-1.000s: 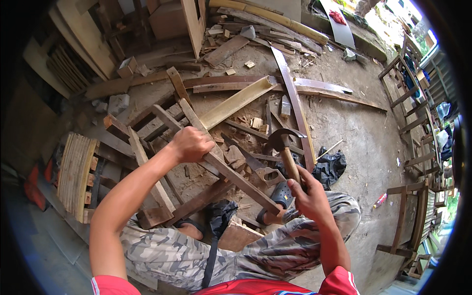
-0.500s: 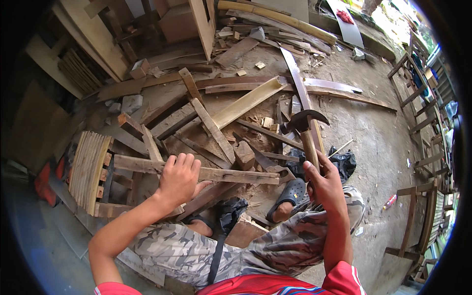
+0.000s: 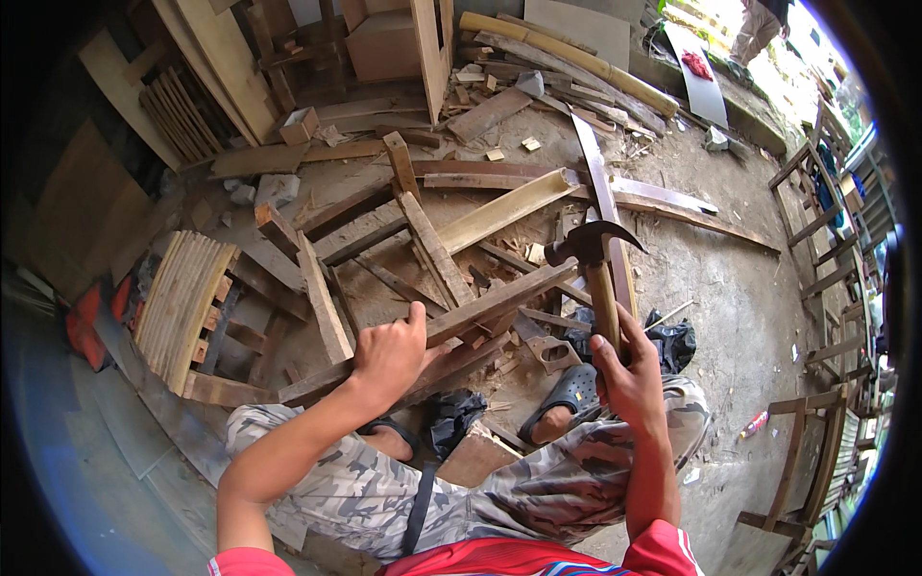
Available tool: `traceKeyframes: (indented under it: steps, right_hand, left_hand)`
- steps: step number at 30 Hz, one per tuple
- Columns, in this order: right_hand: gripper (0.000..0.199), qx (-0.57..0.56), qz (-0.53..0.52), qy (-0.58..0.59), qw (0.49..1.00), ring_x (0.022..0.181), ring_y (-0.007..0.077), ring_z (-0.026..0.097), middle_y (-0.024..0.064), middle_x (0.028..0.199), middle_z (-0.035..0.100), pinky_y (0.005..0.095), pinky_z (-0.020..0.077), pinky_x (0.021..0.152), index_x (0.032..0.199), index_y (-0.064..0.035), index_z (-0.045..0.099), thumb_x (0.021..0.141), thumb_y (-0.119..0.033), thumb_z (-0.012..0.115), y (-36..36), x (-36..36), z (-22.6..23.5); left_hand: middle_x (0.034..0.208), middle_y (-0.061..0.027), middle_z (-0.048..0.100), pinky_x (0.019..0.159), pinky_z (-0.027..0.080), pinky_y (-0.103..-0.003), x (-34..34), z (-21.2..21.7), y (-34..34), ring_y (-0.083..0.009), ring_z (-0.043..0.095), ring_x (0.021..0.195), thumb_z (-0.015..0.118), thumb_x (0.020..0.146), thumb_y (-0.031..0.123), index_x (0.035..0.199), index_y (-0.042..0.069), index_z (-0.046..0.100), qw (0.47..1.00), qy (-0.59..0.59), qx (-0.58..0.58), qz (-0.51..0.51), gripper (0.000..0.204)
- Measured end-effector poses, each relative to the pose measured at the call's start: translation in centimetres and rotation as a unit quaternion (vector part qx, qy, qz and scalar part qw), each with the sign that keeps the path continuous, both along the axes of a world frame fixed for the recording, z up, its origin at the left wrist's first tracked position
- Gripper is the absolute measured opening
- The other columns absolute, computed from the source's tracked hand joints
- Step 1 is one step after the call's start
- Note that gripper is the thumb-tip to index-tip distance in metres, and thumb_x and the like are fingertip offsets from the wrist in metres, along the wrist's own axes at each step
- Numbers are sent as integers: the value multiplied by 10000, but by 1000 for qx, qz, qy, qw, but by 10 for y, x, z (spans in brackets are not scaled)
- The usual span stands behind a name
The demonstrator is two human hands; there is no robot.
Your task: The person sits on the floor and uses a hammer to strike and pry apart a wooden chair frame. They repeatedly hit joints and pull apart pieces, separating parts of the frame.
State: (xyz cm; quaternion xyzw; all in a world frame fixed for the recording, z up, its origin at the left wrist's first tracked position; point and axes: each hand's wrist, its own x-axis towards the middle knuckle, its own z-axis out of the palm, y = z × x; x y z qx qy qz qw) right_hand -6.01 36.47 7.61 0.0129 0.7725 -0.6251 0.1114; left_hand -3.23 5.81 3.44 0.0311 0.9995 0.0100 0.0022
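Hammer (image 3: 599, 283) in the right hand (image 3: 630, 372), wooden bar (image 3: 504, 302) in the left hand (image 3: 392, 355)

At the lower edge of the frame come a red shirt (image 3: 499, 561) and camouflage trousers (image 3: 336, 485). Between the legs, at lower centre, a rough wooden block (image 3: 477, 454) lies near some crumpled black plastic (image 3: 455, 422); a grey clog (image 3: 570, 394) is just right of centre.

The left hand, left of centre, is closed around the bar, which slants from lower left up toward the middle. The right hand, right of centre, is wrapped around the hammer's handle, the head up and the claw pointing right. The head overlaps the bar's upper end in this view; whether they touch cannot be told. A saw handle (image 3: 550, 353) shows below that end.

At the left of the frame stands a slatted wooden piece (image 3: 182, 312), and past the bar lies a jumble of timbers, among them a pale channel-shaped board (image 3: 506, 211). A long plank (image 3: 597, 168) crosses the upper middle.

Farther off, a bamboo pole (image 3: 567, 60) lies along the top, wooden frames (image 3: 814, 224) line the right side, and a red cloth (image 3: 696, 65) rests on a white board (image 3: 704, 96) at upper right, near another person's legs (image 3: 757, 36).
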Motion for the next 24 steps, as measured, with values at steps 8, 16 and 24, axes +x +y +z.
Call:
traceKeyframes:
  steps: [8, 16, 24]
  right_hand:
    - [600, 143, 61, 144, 977, 734, 169, 674, 159, 894, 686, 301, 536, 687, 1474, -14, 470, 911, -39, 675, -7, 49, -15]
    - [628, 211, 82, 219, 949, 830, 304, 738, 249, 1028, 705, 353, 559, 745, 1465, 29, 461, 889, -37, 703, -21, 68, -36]
    - [649, 201, 54, 172, 963, 851, 305, 740, 234, 1054, 712, 349, 557, 760, 1491, 13, 429, 902, -45, 698, -40, 78, -27]
  left_hand:
    - [733, -102, 717, 607, 555, -398, -17, -37, 6, -260, 740, 687, 720, 894, 390, 1055, 56, 578, 998, 49, 4, -33, 397]
    - [747, -133, 718, 565, 584, -417, -17, -37, 8, -299, 740, 676, 659, 917, 206, 1007, 48, 574, 998, 47, 36, -35, 201]
    - [769, -162, 722, 583, 603, -425, -17, -34, 11, -312, 751, 700, 599, 920, 67, 1009, 25, 560, 999, 10, 43, -32, 106]
